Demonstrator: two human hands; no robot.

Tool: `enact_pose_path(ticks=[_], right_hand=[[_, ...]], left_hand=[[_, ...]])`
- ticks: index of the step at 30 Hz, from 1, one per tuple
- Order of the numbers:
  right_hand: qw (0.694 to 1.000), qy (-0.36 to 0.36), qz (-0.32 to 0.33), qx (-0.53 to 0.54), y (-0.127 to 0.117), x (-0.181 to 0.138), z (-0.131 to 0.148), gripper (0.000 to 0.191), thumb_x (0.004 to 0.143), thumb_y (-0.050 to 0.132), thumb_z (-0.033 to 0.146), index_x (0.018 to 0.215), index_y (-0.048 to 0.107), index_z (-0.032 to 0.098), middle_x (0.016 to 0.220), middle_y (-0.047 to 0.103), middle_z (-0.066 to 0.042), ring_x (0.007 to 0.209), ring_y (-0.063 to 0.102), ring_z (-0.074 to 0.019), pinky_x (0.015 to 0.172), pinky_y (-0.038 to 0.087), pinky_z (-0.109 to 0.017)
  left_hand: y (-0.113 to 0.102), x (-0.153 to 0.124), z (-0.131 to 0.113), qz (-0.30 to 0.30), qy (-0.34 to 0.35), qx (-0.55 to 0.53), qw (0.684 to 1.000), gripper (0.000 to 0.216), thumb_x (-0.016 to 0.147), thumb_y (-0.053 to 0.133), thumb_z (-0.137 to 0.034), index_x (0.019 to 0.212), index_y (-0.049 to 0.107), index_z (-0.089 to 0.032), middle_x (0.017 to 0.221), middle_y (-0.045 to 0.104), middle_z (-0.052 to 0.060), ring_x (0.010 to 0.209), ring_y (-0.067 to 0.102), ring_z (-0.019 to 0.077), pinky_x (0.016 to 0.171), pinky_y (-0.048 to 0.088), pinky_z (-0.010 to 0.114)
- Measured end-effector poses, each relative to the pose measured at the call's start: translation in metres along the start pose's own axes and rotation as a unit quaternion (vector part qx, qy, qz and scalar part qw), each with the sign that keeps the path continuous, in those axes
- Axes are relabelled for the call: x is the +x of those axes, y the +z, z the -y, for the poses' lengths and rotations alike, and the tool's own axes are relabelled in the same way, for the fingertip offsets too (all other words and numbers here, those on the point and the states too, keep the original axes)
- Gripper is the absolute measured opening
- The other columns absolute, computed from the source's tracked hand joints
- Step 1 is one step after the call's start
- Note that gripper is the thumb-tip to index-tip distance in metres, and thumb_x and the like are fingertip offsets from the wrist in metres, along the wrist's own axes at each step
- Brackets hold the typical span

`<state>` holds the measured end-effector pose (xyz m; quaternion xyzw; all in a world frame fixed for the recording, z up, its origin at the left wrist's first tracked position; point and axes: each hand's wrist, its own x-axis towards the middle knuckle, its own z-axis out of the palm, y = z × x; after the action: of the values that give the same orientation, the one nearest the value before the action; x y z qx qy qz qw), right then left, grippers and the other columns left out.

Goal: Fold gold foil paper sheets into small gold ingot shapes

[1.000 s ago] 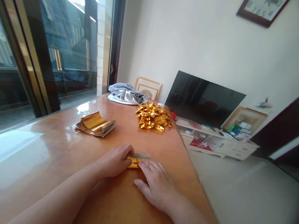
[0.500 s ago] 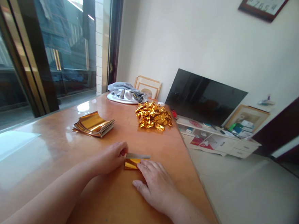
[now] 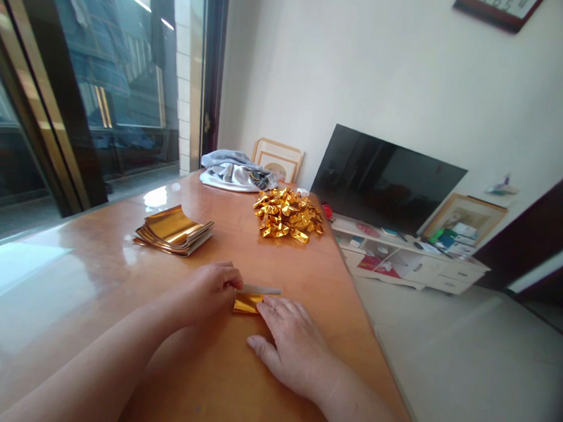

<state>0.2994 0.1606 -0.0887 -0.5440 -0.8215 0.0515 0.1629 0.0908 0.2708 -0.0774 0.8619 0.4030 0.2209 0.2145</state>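
Observation:
A small folded gold foil sheet (image 3: 247, 302) with a silver edge lies on the wooden table (image 3: 112, 289) in front of me. My left hand (image 3: 208, 291) pinches its left end with curled fingers. Flat on its right part, fingers spread, rests my right hand (image 3: 291, 343). Farther back sit a stack of flat gold foil sheets (image 3: 174, 230) on the left and a pile of folded gold foil pieces (image 3: 288, 214) in the middle.
A grey-white cloth bundle (image 3: 233, 171) lies at the table's far end. The table's right edge drops to a tiled floor. A dark TV (image 3: 384, 179) leans on a low white cabinet (image 3: 413, 262). Glass doors run along the left.
My left hand has slid slightly left along the foil piece, uncovering more of its gold face. My right hand stays pressed on it. The view has tilted a little.

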Motion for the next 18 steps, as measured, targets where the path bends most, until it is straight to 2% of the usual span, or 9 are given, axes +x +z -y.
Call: enact_pose_path(ticks=[4,8,18], right_hand=[[1.000,0.002,0.003,0.005,-0.001,0.001,0.001,0.052,0.093,0.060,0.044,0.138,0.056,0.018,0.138,0.060,-0.012,0.127,0.052,-0.0282,0.110,0.039,-0.044],[1.000,0.003,0.003,0.005,-0.002,0.001,0.002,0.052,0.092,0.061,0.043,0.137,0.056,0.019,0.138,0.060,-0.011,0.127,0.053,-0.0280,0.110,0.040,-0.044],[1.000,-0.006,0.026,-0.008,0.000,-0.002,-0.004,0.058,0.095,0.055,0.047,0.143,0.053,0.015,0.147,0.054,-0.013,0.135,0.048,-0.0287,0.115,0.036,-0.045]], left_hand=[[0.006,-0.002,-0.007,0.059,0.064,-0.027,0.996,0.028,0.081,0.050,-0.013,0.087,0.075,-0.023,0.087,0.068,0.002,0.076,0.063,0.0149,0.071,0.046,0.025],[0.009,-0.003,-0.008,0.089,0.091,-0.002,0.992,0.029,0.086,0.051,-0.017,0.092,0.078,-0.025,0.088,0.067,0.003,0.077,0.062,0.0162,0.074,0.046,0.026],[0.012,-0.003,-0.001,0.086,0.110,0.058,0.988,0.025,0.086,0.052,-0.018,0.085,0.077,-0.025,0.091,0.068,0.003,0.078,0.062,0.0166,0.074,0.044,0.027]])
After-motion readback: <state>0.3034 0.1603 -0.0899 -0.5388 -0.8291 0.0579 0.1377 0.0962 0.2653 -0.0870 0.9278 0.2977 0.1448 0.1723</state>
